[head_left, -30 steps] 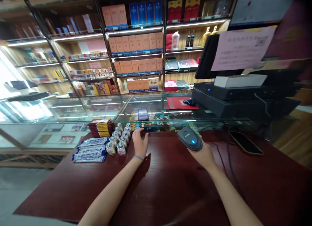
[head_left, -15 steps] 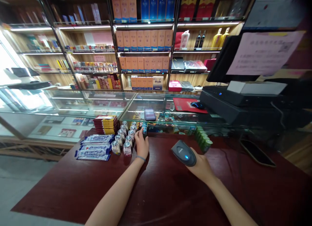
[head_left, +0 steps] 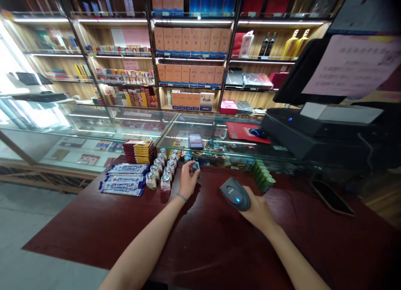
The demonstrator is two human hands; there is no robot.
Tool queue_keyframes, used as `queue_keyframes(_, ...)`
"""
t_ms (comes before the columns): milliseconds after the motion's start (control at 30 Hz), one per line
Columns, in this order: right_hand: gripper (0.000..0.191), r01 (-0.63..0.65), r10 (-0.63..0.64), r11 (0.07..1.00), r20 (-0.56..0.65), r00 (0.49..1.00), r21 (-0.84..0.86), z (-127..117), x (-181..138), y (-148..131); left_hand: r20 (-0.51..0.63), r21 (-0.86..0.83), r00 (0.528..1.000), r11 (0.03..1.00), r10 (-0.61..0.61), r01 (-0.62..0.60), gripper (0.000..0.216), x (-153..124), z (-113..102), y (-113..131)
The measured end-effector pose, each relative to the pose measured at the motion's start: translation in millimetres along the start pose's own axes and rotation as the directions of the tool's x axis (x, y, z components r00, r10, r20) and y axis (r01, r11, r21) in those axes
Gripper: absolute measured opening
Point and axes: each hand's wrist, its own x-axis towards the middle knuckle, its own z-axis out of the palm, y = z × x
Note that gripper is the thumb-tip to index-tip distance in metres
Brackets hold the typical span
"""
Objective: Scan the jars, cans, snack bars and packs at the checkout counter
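My left hand (head_left: 189,182) is closed on a small blue-green container (head_left: 196,167), held just above the dark red counter (head_left: 200,240); the fingers hide part of it, so its exact kind does not show. Behind that hand stands another small blue item (head_left: 187,156). To its left, small jars with silvery lids (head_left: 166,183) stand in two rows. My right hand (head_left: 258,208) grips a dark grey barcode scanner (head_left: 235,194) with a lit blue light, its head pointing left towards the counter's middle.
Blue-and-white wrapped bars (head_left: 123,183) and stacked red and yellow packs (head_left: 138,151) lie at the left. Green cylinders (head_left: 263,179) form a row at the right, near a phone (head_left: 333,197). A glass display case (head_left: 213,150) borders the counter's far side, below a monitor (head_left: 300,69).
My left hand has lifted a small blue-green container away from the spot beside the jars, moving right. The scanner stays in my right hand, nearly unmoved. The view has tilted slightly down.
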Motion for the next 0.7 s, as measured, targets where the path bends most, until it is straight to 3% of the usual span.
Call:
queue_keyframes(100,0.046,0.091,-0.088,0.993,0.042,0.995,-0.071,-1.6,0.9,-3.0,0.179,-0.347,0.953,0.891,-0.244,0.293,0.051,0.0,0.3,2.8)
queue_keyframes(167,0.048,0.156,-0.15,0.982,0.063,0.987,-0.105,-2.8,1.8,-6.2,0.285,-0.475,0.909,0.779,-0.303,0.409,0.056,0.6,-1.9,3.8)
queue_keyframes(300,0.053,0.232,-0.22,0.963,0.095,0.971,-0.136,-6.0,3.6,-13.2,0.367,-0.533,0.871,0.694,-0.327,0.485,0.058,2.2,-6.9,5.3)
queue_keyframes(500,0.032,0.227,-0.206,0.97,0.194,0.959,-0.09,-8.6,3.8,-15.7,0.457,-0.57,0.803,0.568,-0.381,0.594,0.063,3.8,-5.7,6.9)
queue_keyframes(700,0.044,0.236,-0.221,0.966,0.132,0.966,-0.11,-9.5,3.8,-14.5,0.468,-0.626,0.812,0.518,-0.349,0.583,0.062,2.0,-7.4,10.0)
